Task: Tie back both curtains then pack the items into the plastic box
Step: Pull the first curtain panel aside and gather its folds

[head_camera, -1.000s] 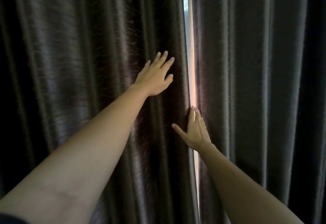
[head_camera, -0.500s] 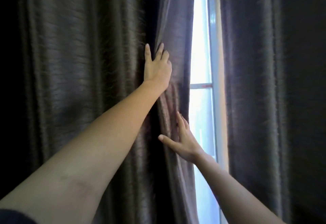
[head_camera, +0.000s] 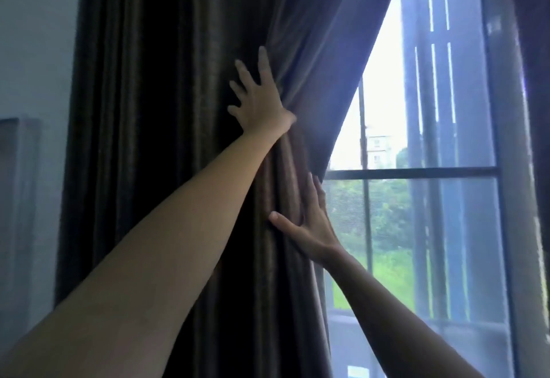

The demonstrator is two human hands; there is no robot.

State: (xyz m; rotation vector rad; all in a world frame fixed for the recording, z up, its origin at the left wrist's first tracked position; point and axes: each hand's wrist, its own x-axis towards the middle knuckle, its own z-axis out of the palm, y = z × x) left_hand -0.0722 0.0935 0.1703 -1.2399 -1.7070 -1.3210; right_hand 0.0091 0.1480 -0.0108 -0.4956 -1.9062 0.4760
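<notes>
The dark brown left curtain (head_camera: 166,139) is bunched toward the left, and its inner edge slants up to the right. My left hand (head_camera: 257,103) presses flat on the gathered folds with its fingers spread. Lower down, my right hand (head_camera: 311,228) lies against the curtain's inner edge, fingers straight and pointing up, thumb stretched out to the left over the folds. A dark strip of the right curtain (head_camera: 537,80) shows at the far right edge. No tie-back, items or plastic box are in view.
The uncovered window (head_camera: 387,214) has a dark horizontal bar (head_camera: 416,171) and vertical frames, with greenery and a building outside. A pale wall (head_camera: 35,50) lies left of the curtain, with a grey upright panel (head_camera: 18,199) on it.
The left curtain has been pushed further left by both hands, widening the gap from a narrow slit to a broad stretch of window. The view has swung left, bringing the wall into sight.
</notes>
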